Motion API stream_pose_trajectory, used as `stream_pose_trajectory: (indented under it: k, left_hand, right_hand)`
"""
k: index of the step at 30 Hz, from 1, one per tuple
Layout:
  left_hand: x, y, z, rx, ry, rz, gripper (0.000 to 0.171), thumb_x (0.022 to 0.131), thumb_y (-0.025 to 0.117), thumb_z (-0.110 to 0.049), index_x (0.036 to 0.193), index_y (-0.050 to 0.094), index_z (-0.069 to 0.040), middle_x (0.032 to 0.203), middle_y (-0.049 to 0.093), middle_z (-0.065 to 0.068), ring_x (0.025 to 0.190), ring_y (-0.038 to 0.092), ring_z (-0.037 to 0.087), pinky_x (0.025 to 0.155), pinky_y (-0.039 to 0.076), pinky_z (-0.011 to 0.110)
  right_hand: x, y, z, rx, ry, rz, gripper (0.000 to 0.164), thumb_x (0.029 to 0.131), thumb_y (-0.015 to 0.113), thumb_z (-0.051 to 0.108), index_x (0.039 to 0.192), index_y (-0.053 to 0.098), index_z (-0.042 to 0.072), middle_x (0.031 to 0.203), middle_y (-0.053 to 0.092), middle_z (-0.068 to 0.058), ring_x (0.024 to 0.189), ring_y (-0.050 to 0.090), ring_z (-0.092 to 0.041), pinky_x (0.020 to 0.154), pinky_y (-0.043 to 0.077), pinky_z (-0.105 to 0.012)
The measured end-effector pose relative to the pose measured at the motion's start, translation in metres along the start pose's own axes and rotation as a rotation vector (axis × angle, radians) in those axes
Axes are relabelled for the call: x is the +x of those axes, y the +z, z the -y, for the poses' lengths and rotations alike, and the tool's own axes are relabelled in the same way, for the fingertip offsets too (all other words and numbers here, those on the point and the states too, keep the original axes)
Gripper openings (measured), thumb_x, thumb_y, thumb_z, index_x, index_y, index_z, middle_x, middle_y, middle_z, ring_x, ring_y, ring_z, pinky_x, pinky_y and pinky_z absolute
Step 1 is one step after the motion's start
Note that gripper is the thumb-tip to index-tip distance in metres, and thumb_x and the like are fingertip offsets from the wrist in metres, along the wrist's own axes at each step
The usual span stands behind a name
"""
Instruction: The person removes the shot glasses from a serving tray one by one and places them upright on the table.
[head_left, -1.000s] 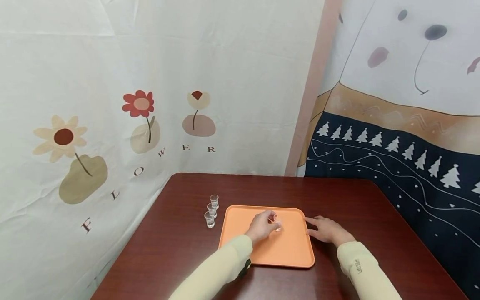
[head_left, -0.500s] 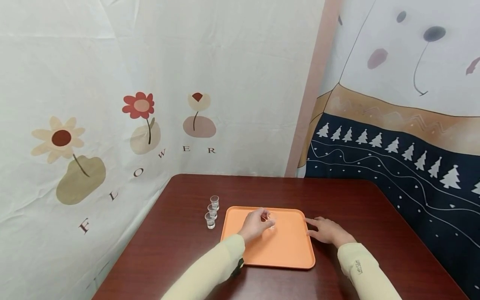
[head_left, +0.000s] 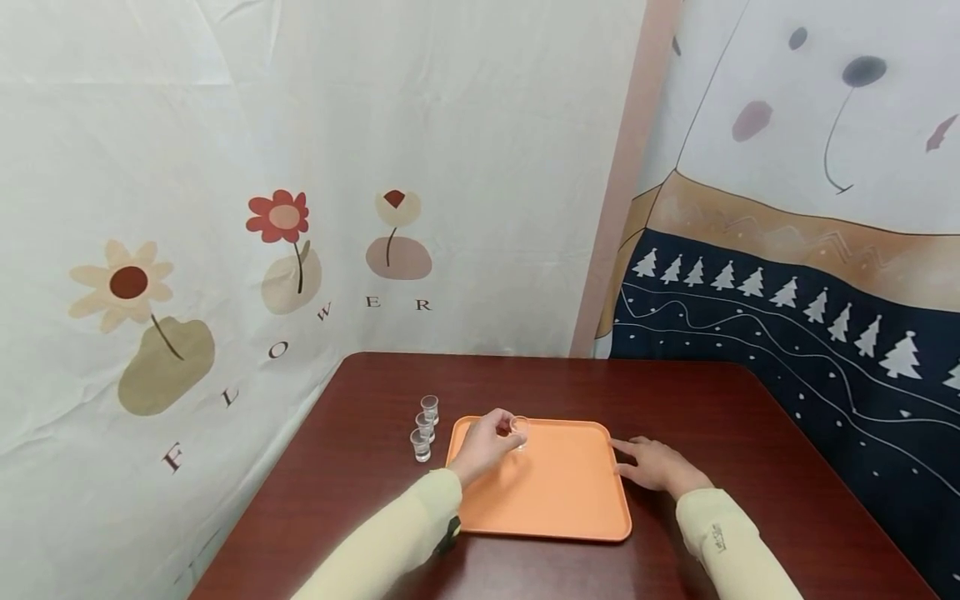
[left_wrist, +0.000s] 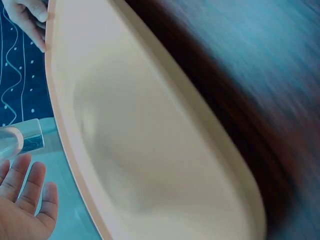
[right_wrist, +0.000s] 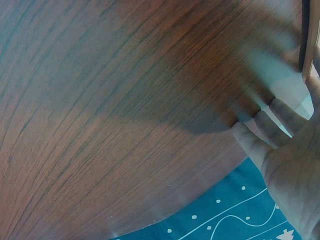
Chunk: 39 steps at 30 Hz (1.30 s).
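Note:
My left hand (head_left: pixel 483 446) pinches a small clear shot glass (head_left: pixel 521 435) over the far left part of an orange tray (head_left: pixel 558 492). In the left wrist view the glass (left_wrist: pixel 33 136) points sideways just past the curved fingers (left_wrist: pixel 36 182), and the tray's pale surface (left_wrist: pixel 165 165) fills the middle. Beside the tray's right rim lies my right hand (head_left: pixel 658 467), fingers loosely spread. The right wrist view has its fingertips (right_wrist: pixel 241 129) down at the wood, with the thumb at the tray's rim (right_wrist: pixel 306 45).
Left of the tray, three more clear shot glasses (head_left: pixel 425 427) stand upright in a close row on the dark red-brown table (head_left: pixel 360 492). A white cloth with flower prints (head_left: pixel 480 167) hangs behind the table, and a navy tree-patterned one (head_left: pixel 787 333) is at the right.
My left hand has carried the shot glass leftward across the tray, from near its middle toward its left side. My right hand has stayed at the right rim.

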<state>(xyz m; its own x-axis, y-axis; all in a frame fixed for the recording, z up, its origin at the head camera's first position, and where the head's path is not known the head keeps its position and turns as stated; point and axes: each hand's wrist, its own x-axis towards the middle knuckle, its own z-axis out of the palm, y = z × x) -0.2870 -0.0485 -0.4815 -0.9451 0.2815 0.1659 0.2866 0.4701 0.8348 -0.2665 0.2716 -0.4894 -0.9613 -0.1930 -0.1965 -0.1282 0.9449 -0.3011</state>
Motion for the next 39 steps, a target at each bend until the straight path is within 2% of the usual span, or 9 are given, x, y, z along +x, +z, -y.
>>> stream_pose_trajectory:
  k: [6, 10, 15, 18, 24, 32, 39]
  left_hand:
    - [-0.008, -0.019, 0.008, 0.011, 0.037, -0.043, 0.021, 0.091, 0.074, -0.023, 0.100, 0.061, -0.009, 0.095, 0.063, -0.002, 0.094, 0.059, 0.018, 0.078, 0.049, 0.035]
    - [-0.014, -0.033, 0.012, 0.041, 0.021, -0.083, 0.021, 0.089, 0.075, -0.025, 0.100, 0.063, -0.011, 0.094, 0.066, -0.004, 0.095, 0.062, 0.020, 0.077, 0.050, 0.033]
    - [-0.021, -0.047, 0.019, 0.048, 0.010, -0.108, 0.023, 0.090, 0.075, -0.023, 0.103, 0.063, -0.008, 0.096, 0.065, 0.000, 0.098, 0.063, 0.026, 0.078, 0.051, 0.035]
    - [-0.027, -0.056, 0.024, 0.032, -0.003, -0.122, 0.023, 0.089, 0.076, -0.020, 0.102, 0.062, -0.006, 0.096, 0.065, 0.002, 0.095, 0.062, 0.024, 0.079, 0.051, 0.036]
    - [-0.041, -0.069, 0.037, 0.055, -0.007, -0.169, 0.024, 0.086, 0.079, -0.019, 0.101, 0.066, -0.006, 0.091, 0.067, -0.002, 0.087, 0.064, 0.016, 0.077, 0.053, 0.033]
    - [-0.055, -0.085, 0.054, 0.079, -0.059, -0.204, 0.026, 0.083, 0.081, -0.019, 0.101, 0.066, -0.008, 0.095, 0.070, 0.000, 0.089, 0.067, 0.020, 0.081, 0.054, 0.037]
    - [-0.069, -0.094, 0.061, 0.085, -0.108, -0.222, 0.026, 0.082, 0.082, -0.018, 0.102, 0.067, -0.008, 0.094, 0.071, -0.002, 0.088, 0.067, 0.016, 0.083, 0.052, 0.035]
  right_hand:
    - [-0.001, 0.000, 0.001, -0.010, -0.017, -0.004, 0.059, 0.095, 0.065, 0.040, 0.147, 0.050, 0.018, 0.140, 0.047, -0.028, 0.124, 0.048, -0.049, 0.099, 0.039, -0.066]
    - [-0.002, 0.000, 0.001, -0.008, -0.016, -0.003, 0.058, 0.095, 0.065, 0.039, 0.147, 0.050, 0.018, 0.140, 0.048, -0.028, 0.124, 0.048, -0.049, 0.098, 0.039, -0.066]
    - [-0.003, -0.001, 0.002, -0.005, -0.014, -0.001, 0.058, 0.095, 0.065, 0.040, 0.147, 0.050, 0.018, 0.139, 0.048, -0.028, 0.123, 0.049, -0.049, 0.098, 0.039, -0.066]
    - [-0.003, -0.001, 0.003, -0.005, -0.018, -0.004, 0.058, 0.095, 0.065, 0.039, 0.146, 0.050, 0.017, 0.139, 0.048, -0.028, 0.123, 0.049, -0.049, 0.098, 0.039, -0.066]
    - [-0.002, -0.001, 0.003, -0.011, -0.016, -0.002, 0.058, 0.095, 0.065, 0.038, 0.147, 0.050, 0.016, 0.140, 0.047, -0.029, 0.124, 0.048, -0.049, 0.099, 0.038, -0.066]
    - [-0.001, 0.001, 0.002, -0.011, -0.009, -0.006, 0.057, 0.095, 0.065, 0.038, 0.147, 0.050, 0.017, 0.140, 0.048, -0.029, 0.125, 0.047, -0.050, 0.099, 0.038, -0.066]
    - [0.000, 0.001, 0.001, -0.010, -0.002, -0.004, 0.058, 0.095, 0.064, 0.039, 0.147, 0.050, 0.018, 0.141, 0.047, -0.028, 0.126, 0.046, -0.049, 0.099, 0.037, -0.067]
